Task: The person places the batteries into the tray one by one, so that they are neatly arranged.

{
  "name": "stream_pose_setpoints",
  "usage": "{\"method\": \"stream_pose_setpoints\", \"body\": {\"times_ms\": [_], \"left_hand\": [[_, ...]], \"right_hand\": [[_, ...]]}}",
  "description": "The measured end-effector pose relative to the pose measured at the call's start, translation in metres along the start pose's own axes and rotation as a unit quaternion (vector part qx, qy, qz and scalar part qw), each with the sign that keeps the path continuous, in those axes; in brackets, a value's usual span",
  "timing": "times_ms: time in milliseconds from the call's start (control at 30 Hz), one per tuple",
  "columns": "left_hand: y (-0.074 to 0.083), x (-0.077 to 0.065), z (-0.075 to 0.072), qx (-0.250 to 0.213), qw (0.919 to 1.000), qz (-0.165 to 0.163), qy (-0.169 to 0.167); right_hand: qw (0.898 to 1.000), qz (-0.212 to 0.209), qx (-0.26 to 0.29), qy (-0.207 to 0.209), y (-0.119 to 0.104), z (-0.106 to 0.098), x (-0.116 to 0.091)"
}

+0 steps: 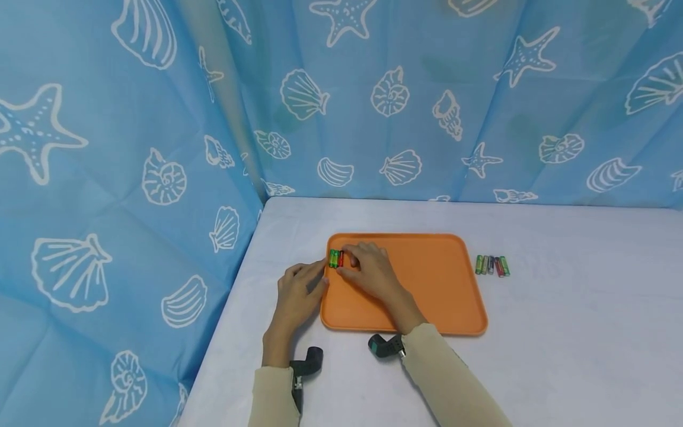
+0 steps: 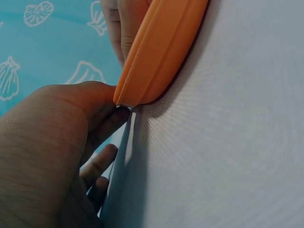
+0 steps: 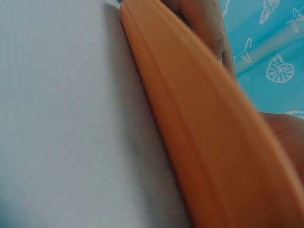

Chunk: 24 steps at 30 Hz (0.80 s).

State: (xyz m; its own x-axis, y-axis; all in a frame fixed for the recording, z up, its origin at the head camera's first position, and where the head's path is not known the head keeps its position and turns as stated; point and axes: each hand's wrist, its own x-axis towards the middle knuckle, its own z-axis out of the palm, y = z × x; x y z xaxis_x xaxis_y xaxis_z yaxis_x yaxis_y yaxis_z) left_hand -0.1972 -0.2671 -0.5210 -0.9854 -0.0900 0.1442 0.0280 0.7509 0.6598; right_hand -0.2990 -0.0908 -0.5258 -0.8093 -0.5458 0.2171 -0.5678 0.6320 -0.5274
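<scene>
Over the left part of an orange tray (image 1: 421,284), my right hand (image 1: 376,276) pinches a red battery (image 1: 341,258) by its ends between thumb and finger. Two green batteries (image 1: 333,258) lie side by side just left of it, against the tray's left rim. My left hand (image 1: 299,293) is outside that rim, its thumb and finger touching the edge. In the left wrist view, the left hand (image 2: 52,128) meets the tray's corner (image 2: 152,57). The tray's side (image 3: 204,114) hides most of the right hand in the right wrist view.
Right of the tray, several batteries (image 1: 492,265) lie in a row on the white tablecloth (image 1: 576,320). A blue curtain (image 1: 363,130) with white shells and starfish stands behind the table and along its left side. Dark wrist cameras (image 1: 309,362) are worn below both hands.
</scene>
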Motion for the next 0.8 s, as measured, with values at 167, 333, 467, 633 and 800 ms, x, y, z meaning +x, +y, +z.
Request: {"method": "stream_pose_setpoints", "body": {"times_ms": [167,333,467,633,800], "left_hand": [[0.001,0.0,0.0,0.003,0.9999,0.004,0.009],[0.001,-0.001,0.002,0.001,1.0,-0.003,0.006],[0.002,-0.002,0.005,0.002,0.9998,-0.02,0.002],[0.002,-0.003,0.004,0.001,0.9997,-0.026,-0.003],[0.004,-0.003,0.005,-0.009,0.9993,-0.034,-0.009]], "right_hand": [[1.0,0.004,0.01,0.002,0.0,-0.001,-0.001],[1.0,0.006,0.016,-0.007,0.001,-0.003,-0.004],[0.999,0.007,0.044,-0.016,0.0,-0.014,-0.011],[0.998,-0.013,0.068,-0.008,-0.007,-0.041,-0.022],[0.997,-0.032,0.061,0.019,-0.007,-0.075,-0.04]]}}
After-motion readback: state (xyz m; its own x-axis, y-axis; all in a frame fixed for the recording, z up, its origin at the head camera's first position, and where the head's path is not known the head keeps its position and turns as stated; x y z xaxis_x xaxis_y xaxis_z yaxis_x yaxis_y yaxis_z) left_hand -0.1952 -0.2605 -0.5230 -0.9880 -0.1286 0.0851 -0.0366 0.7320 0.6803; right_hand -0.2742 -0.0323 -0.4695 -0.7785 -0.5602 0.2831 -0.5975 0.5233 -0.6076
